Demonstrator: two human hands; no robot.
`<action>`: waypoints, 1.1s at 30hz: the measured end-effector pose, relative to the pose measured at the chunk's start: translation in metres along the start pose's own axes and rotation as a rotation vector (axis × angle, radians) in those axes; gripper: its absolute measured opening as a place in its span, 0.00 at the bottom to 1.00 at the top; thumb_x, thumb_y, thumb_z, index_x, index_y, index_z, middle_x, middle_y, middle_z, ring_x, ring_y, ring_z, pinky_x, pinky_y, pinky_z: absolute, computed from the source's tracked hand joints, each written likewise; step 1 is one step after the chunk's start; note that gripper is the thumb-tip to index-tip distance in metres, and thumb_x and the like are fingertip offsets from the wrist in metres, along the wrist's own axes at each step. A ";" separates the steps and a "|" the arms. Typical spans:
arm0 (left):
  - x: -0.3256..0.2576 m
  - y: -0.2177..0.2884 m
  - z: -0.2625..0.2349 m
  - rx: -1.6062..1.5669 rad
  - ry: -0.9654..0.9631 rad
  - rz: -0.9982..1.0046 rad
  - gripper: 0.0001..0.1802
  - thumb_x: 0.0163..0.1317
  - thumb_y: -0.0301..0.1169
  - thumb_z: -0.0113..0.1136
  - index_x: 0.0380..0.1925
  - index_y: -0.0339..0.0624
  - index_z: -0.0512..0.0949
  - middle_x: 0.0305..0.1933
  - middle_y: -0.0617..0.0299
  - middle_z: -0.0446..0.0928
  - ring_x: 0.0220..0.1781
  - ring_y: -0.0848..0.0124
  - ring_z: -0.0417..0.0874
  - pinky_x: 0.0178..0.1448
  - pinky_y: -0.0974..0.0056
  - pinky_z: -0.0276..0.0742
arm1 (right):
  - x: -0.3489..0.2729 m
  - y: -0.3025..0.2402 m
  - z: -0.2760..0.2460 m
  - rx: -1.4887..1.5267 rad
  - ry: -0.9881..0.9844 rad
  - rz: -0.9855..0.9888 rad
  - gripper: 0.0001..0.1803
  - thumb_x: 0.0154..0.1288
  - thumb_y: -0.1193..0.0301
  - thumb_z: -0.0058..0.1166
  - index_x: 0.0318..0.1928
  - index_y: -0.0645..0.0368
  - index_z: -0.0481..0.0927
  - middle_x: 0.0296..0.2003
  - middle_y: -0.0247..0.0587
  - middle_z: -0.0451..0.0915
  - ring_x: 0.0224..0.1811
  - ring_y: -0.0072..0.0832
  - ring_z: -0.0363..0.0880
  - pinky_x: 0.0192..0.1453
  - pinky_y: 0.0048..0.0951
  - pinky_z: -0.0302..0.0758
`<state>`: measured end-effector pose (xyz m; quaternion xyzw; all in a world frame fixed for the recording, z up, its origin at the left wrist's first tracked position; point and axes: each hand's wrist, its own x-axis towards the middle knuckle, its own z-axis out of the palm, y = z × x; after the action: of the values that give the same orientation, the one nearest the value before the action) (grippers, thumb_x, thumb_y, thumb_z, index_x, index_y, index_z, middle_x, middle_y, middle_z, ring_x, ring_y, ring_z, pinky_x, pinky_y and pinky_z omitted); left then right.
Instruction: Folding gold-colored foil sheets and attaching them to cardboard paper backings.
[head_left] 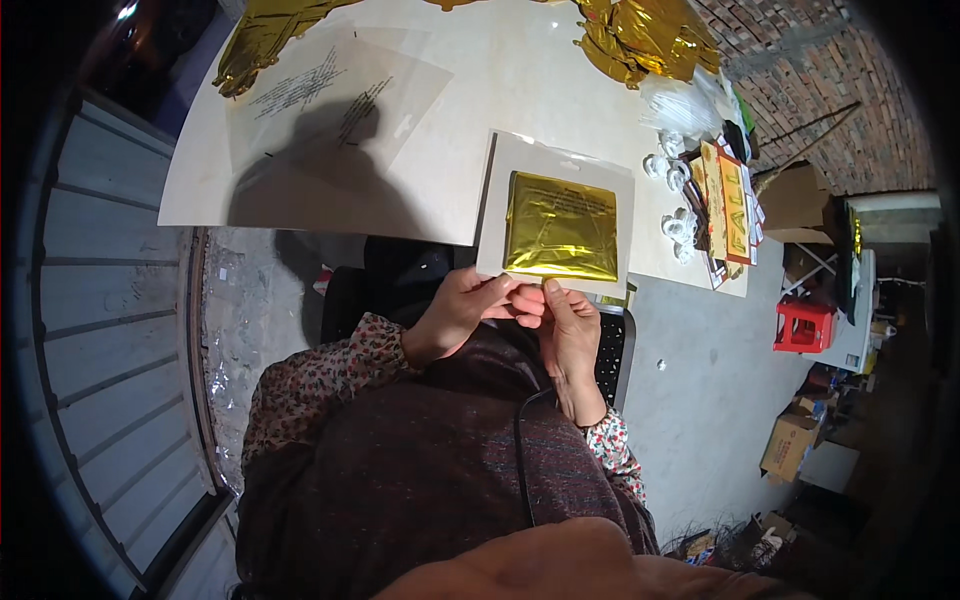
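Observation:
Both hands hold a clear plastic package with a pale backing card, at the table's near edge. Through its film shows a folded gold foil sheet. My left hand is closed on the package's lower left edge, its thumb lying along the border. Beside it, my right hand pinches the lower edge near the middle, thumb on top. The fingers of both hands meet below the package and are partly hidden by it.
Clear printed bags lie on the pale table at left. Gold foil is heaped along the far side. Ribbon rolls and printed cards sit at right. Beyond, a red stool and cardboard boxes stand.

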<state>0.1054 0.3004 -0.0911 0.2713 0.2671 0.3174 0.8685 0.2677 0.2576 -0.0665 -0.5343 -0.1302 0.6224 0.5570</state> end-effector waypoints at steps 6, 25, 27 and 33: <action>0.000 0.009 0.005 0.068 0.324 -0.028 0.19 0.73 0.38 0.50 0.47 0.30 0.76 0.48 0.46 0.81 0.51 0.57 0.84 0.52 0.58 0.82 | 0.008 -0.015 -0.021 -0.245 0.005 0.000 0.14 0.72 0.67 0.52 0.42 0.68 0.79 0.33 0.49 0.84 0.29 0.34 0.86 0.30 0.31 0.83; -0.003 0.013 0.000 0.070 0.516 0.028 0.19 0.73 0.40 0.50 0.37 0.31 0.77 0.30 0.47 0.82 0.33 0.60 0.87 0.42 0.60 0.86 | 0.040 -0.062 -0.055 -1.395 0.063 -0.893 0.23 0.52 0.73 0.68 0.51 0.58 0.82 0.50 0.39 0.82 0.52 0.39 0.77 0.56 0.36 0.72; -0.005 0.018 0.000 0.100 0.499 0.013 0.20 0.73 0.41 0.50 0.35 0.32 0.76 0.29 0.49 0.82 0.31 0.61 0.87 0.41 0.60 0.85 | 0.041 -0.066 -0.048 -1.436 0.058 -0.917 0.21 0.53 0.74 0.68 0.50 0.58 0.83 0.48 0.40 0.82 0.49 0.38 0.77 0.54 0.35 0.73; -0.007 0.026 -0.011 0.134 0.402 -0.059 0.20 0.73 0.42 0.49 0.30 0.34 0.75 0.24 0.54 0.80 0.24 0.67 0.84 0.34 0.63 0.84 | 0.052 -0.060 -0.045 -1.413 0.077 -0.998 0.14 0.53 0.76 0.68 0.42 0.59 0.86 0.37 0.39 0.83 0.42 0.34 0.77 0.45 0.32 0.75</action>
<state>0.0838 0.3156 -0.0802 0.2515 0.4632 0.3212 0.7868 0.3478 0.3021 -0.0659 -0.6561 -0.6870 0.0598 0.3065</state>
